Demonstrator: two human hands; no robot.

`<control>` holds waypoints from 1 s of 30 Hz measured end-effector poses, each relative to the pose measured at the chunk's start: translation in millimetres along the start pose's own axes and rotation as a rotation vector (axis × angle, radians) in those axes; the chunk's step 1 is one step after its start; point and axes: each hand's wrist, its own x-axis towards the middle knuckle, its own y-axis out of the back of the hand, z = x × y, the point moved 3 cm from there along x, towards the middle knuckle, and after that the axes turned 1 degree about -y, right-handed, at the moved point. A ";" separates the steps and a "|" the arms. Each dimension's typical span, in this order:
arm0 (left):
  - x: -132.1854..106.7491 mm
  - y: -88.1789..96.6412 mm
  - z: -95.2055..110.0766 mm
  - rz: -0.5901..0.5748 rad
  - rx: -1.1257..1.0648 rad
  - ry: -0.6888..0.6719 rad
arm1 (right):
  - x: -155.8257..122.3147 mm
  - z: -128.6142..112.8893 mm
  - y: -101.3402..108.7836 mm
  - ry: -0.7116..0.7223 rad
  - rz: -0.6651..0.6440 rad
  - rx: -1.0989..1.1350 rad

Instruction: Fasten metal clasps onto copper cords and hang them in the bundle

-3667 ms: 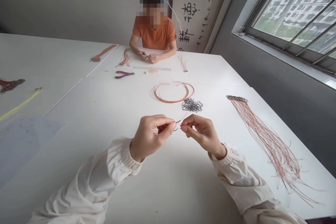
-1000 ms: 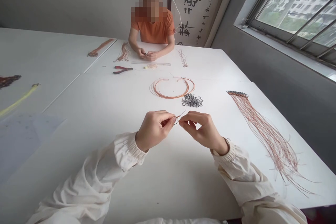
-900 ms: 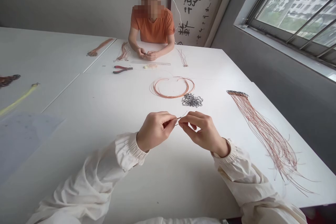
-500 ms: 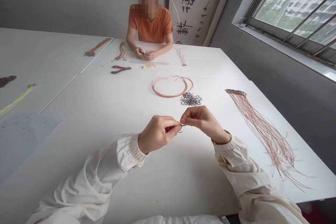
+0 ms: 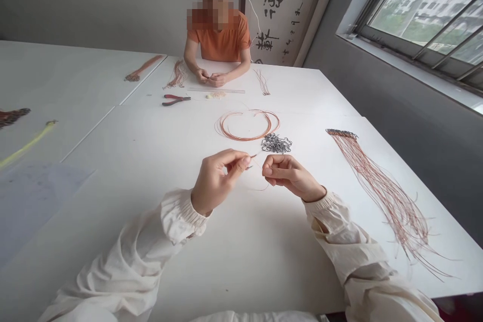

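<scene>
two pale, loose sleeves [image 5: 124,256] reach in over the white table [image 5: 249,261], and the hands are raised just above it, near each other yet apart; the left hand [image 5: 217,181] is clamped between thumb and forefinger on a small dark hook [image 5: 249,167], its tip poking out past the thumb; the right hand [image 5: 289,177] has its thumb and curled forefinger pinched on a thin reddish strand [image 5: 257,162], which spans the gap from the hook, while a fine loop hangs below the right fingers; the exact point of the pinch is too small to make out; well to the right of the right hand lies a fan of long coppery strands [image 5: 385,196], dark hooks lined up at its far end; well to the left of the left hand lies a translucent sheet [image 5: 41,206], with a yellow bundle [image 5: 28,145] beyond it; just past the right hand sits a heap of dark hooks [image 5: 276,144], touching or nearly touching a coppery coil [image 5: 243,139] beyond both hands; farther out, ahead of the left hand, are red-handled pliers [image 5: 171,100], then a small pale pile [image 5: 216,95] and a clear ruler [image 5: 217,91]; across the table a person in an orange top [image 5: 222,43] has both hands together.
</scene>
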 end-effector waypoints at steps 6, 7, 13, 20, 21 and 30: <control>20.4 42.2 5.6 0.144 -0.281 0.125 | 0.0 10.4 7.9 -0.024 0.006 0.019; 22.3 49.6 6.2 0.169 -0.378 0.143 | 0.9 13.8 10.4 -0.029 0.005 0.035; 22.7 65.2 11.6 0.194 -0.594 0.150 | 7.4 30.9 21.7 -0.060 -0.065 0.033; 8.2 26.9 21.4 -0.048 -0.231 0.129 | -3.9 0.1 13.9 0.226 0.324 -0.301; 5.9 21.5 21.2 -0.100 -0.212 0.125 | -6.8 -5.8 8.4 0.265 0.334 -0.313; -6.4 0.6 17.0 -0.348 -0.131 0.130 | -16.2 -16.9 -28.9 0.324 0.261 -0.321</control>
